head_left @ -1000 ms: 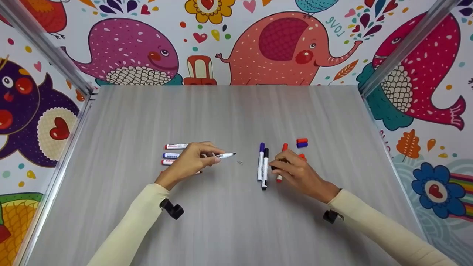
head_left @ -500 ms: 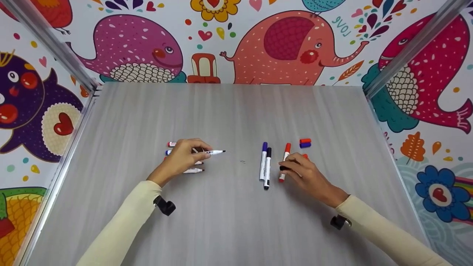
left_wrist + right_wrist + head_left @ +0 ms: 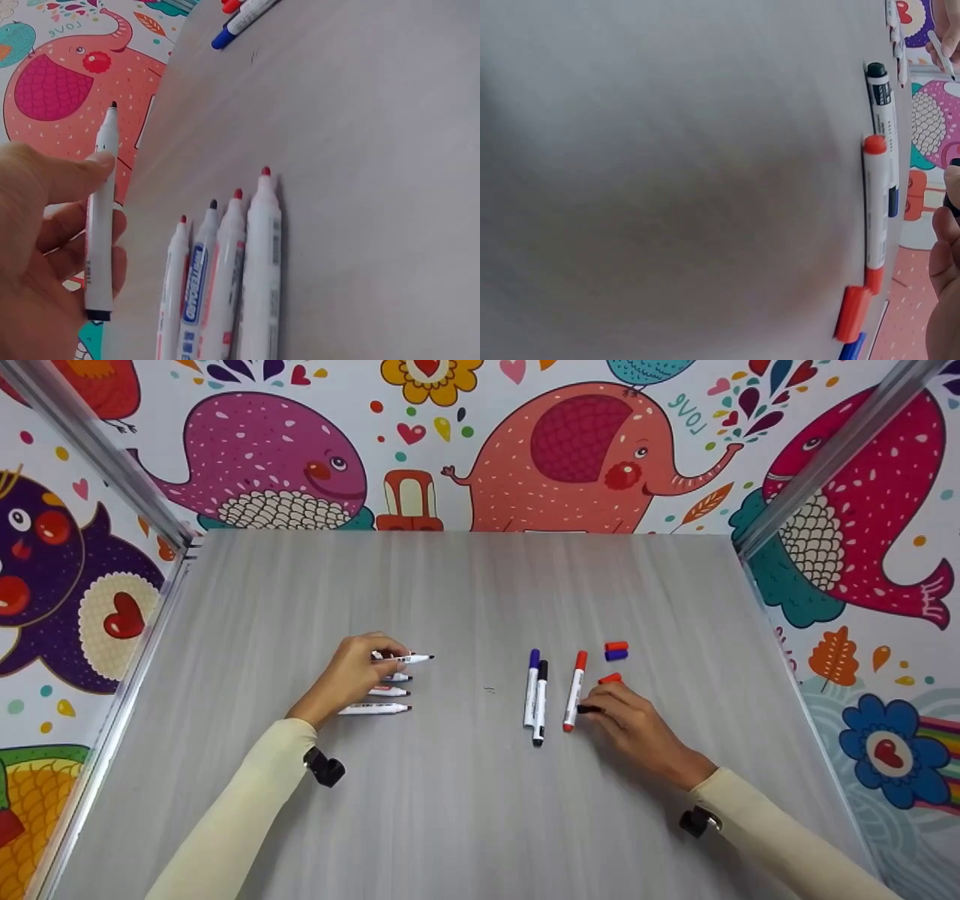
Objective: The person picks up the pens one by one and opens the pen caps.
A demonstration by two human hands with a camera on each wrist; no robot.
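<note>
My left hand (image 3: 341, 675) holds an uncapped black whiteboard marker (image 3: 103, 217), its dark tip bare and pointing away from the palm. Just beneath that hand, several uncapped white markers (image 3: 261, 262) lie side by side, with red tips and one dark tip showing. Between the fingertips of my right hand (image 3: 641, 727) is a small black marker cap (image 3: 589, 709). Beside this cap lies a red-capped marker (image 3: 575, 690); the right wrist view shows only part of the hand.
Left of the red-capped marker lie a black-capped marker (image 3: 541, 705) and a blue-capped one (image 3: 531, 690), touching. Loose caps sit behind the right hand: a red cap (image 3: 616, 646), a blue cap (image 3: 616, 655) and another red cap (image 3: 610, 679). Small dark pen strokes (image 3: 489, 690) mark the grey table (image 3: 465, 810).
My left hand has carried the black marker leftward and back, over the row of uncapped markers. The right hand has drawn slightly right with the black cap, uncovering the red-capped marker.
</note>
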